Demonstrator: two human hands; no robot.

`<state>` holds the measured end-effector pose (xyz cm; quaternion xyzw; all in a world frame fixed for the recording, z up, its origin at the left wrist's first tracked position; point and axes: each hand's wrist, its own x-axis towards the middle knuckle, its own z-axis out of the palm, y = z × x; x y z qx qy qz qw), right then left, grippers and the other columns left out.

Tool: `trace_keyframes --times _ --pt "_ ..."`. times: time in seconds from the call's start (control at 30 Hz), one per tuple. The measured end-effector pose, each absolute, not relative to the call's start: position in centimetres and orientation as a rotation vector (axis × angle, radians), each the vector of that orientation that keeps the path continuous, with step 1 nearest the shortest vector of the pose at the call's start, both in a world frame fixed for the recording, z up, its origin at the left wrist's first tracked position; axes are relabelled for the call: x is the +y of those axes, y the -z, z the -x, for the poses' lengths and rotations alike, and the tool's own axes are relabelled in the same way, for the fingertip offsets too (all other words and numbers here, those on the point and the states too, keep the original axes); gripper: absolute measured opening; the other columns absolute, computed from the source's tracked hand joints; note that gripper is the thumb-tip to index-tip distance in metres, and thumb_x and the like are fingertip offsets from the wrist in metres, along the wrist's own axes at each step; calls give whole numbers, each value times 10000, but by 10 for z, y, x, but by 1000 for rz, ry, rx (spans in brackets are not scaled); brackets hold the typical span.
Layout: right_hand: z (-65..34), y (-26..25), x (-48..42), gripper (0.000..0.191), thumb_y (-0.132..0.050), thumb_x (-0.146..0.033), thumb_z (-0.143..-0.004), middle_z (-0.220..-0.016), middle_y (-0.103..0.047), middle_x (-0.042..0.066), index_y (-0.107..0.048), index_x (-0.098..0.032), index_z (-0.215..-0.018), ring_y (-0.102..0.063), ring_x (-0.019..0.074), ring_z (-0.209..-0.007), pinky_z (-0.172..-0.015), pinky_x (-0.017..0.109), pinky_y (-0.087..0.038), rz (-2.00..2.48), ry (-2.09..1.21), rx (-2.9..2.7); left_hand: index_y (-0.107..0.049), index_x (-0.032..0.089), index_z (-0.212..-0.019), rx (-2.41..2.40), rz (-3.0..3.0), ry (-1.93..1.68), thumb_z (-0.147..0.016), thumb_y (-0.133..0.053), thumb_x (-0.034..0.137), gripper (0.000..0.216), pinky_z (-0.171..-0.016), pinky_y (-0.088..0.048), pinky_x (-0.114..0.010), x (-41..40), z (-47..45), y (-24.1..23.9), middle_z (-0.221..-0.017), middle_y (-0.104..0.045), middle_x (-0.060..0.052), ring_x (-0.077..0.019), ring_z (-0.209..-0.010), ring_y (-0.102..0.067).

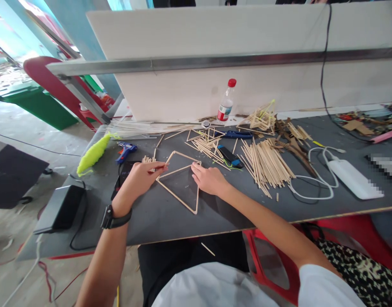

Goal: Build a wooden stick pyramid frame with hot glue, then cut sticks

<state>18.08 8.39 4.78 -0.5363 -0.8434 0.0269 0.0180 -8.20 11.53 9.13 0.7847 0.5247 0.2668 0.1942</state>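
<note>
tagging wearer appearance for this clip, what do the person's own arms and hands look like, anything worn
Both forearms are bare, no gloves. The left hand has a black watch with a dark band at its wrist. The right hand shows no watch or rings; a short white sleeve covers that upper arm.

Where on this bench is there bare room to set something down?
Bare grey tabletop runs along the near edge, below the stick frame and both hands. Another patch lies between the yellow fuzzy piece and the left hand. The back is crowded around the loose sticks and white cable.
</note>
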Motion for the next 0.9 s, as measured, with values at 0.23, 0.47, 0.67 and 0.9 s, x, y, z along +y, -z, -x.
trace_keyframes --times 0.23,0.47,0.67,0.9 --pt "-215 -51 90 442 -325 -323 -1048 -1332 -693 49 -671 -250 -1312 -720 228 -1041 -811 336 -539 1582 -116 -2433 -818 189 -1008 1372 -2205 -790 -886 -646 450 335 -736 -540 -248 145 74 -94 -967 -804 -74 -205 -821 -734" --pt "-262 -53 89 326 -460 -318 -998 -1141 -772 17 -755 -272 -1130 -728 203 -904 -704 293 -490 1697 19 -2142 -811 181 -1018 1281 -2242 -791 -893 -644 449 340 -789 -543 -251 163 62 -85 -987 -803 -66 -207 -863 -735" --pt "-309 -54 63 255 -541 -320 -951 -1058 -791 15 -779 -271 -1028 -729 218 -915 -690 286 -478 1916 173 -1815 -822 202 -956 1270 -2205 -925 -878 -679 416 269 -758 -562 -235 162 73 -69 -970 -806 -45 -203 -838 -747" --pt "-334 -72 52 244 -602 -389 -898 -906 -793 67 -807 -268 -948 -718 249 -823 -642 303 -458 2399 -59 -1710 -820 225 -966 1242 -2320 -975 -893 -672 359 212 -764 -568 -225 158 75 -61 -932 -809 -21 -192 -810 -756"
